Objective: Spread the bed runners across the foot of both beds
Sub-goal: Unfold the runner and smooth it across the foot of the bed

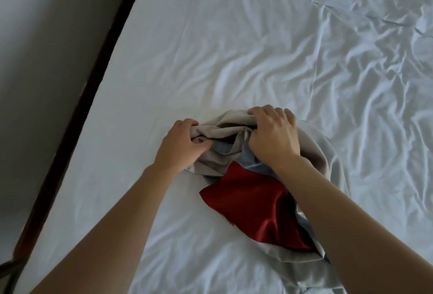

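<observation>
Now left hand point(181, 140), right hand point(273, 132) both clenched on bunched bed runner point(248, 190) atop white sheet point(210, 47).

The single head camera is looking steeply down and forward from above the bed point(234, 47), sitting close over both forearms, taking in the wrinkled sheet across most of the frame and the dark bed frame point(77, 115) running diagonally at left.

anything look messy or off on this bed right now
Yes. The bed runner lies bunched in a heap, red and grey sides tangled, gripped by the left hand and right hand rather than spread flat. The white sheet is heavily wrinkled on the right side.
</observation>
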Action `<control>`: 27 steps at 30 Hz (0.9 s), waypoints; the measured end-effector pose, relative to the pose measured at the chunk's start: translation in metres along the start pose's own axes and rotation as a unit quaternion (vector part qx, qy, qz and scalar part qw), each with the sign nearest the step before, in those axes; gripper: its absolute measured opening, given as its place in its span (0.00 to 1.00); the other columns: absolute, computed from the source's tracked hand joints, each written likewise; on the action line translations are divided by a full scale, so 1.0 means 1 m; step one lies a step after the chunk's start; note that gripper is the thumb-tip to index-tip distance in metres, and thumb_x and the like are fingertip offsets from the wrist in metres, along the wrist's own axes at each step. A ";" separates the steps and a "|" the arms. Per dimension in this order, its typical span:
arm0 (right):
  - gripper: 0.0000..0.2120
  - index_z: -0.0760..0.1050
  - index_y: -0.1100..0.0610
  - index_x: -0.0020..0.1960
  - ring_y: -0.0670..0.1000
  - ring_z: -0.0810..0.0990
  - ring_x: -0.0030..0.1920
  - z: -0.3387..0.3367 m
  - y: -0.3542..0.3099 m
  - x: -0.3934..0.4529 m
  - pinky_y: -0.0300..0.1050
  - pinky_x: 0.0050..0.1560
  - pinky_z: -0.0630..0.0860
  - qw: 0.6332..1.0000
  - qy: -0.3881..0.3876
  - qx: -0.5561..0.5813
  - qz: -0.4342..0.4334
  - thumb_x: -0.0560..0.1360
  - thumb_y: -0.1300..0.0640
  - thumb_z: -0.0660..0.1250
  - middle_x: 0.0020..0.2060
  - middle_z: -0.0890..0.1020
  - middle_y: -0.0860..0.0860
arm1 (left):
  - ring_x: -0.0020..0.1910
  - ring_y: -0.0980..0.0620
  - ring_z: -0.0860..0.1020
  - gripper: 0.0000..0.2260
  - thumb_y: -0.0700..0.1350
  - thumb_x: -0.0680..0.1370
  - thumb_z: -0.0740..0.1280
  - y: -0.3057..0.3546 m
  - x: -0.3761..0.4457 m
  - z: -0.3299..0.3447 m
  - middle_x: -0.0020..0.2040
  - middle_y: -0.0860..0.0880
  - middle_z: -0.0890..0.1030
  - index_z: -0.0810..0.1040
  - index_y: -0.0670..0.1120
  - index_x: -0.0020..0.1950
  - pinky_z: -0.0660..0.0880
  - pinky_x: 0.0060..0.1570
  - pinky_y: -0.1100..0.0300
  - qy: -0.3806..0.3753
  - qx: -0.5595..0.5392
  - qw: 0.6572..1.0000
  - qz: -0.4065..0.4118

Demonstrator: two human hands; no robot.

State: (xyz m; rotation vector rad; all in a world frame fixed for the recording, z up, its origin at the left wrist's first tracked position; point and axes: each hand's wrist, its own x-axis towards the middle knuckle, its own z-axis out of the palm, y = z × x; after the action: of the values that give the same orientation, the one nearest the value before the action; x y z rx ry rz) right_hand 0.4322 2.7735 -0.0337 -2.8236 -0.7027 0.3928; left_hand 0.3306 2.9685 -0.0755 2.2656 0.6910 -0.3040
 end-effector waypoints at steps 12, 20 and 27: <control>0.11 0.81 0.55 0.49 0.57 0.76 0.55 0.040 -0.046 0.003 0.57 0.69 0.64 0.997 -0.012 -0.002 -0.073 0.75 0.53 0.62 0.50 0.82 0.53 | 0.43 0.52 0.79 0.19 0.41 0.77 0.67 -0.035 -0.003 -0.007 0.45 0.51 0.81 0.73 0.50 0.67 0.76 0.43 0.59 0.053 -0.077 0.994 -0.060; 0.06 0.76 0.56 0.49 0.57 0.75 0.53 0.027 -0.036 0.013 0.53 0.62 0.66 0.998 0.038 0.017 0.052 0.77 0.59 0.61 0.47 0.81 0.52 | 0.43 0.48 0.78 0.07 0.42 0.78 0.65 -0.098 -0.010 -0.060 0.48 0.48 0.83 0.81 0.49 0.53 0.73 0.41 0.56 0.162 0.046 0.979 -0.119; 0.14 0.78 0.54 0.58 0.54 0.76 0.56 0.047 -0.089 -0.006 0.51 0.67 0.67 0.992 0.015 0.071 -0.101 0.74 0.52 0.66 0.52 0.81 0.50 | 0.47 0.43 0.78 0.09 0.43 0.75 0.66 -0.080 -0.017 -0.033 0.48 0.47 0.81 0.79 0.47 0.55 0.72 0.50 0.49 0.130 0.149 0.980 0.016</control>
State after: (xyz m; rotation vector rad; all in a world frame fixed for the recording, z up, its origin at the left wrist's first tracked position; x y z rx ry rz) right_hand 0.3753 2.8537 -0.0540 -2.5894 -0.9066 0.3503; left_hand 0.2720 3.0317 -0.0923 2.6306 0.7822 -0.0996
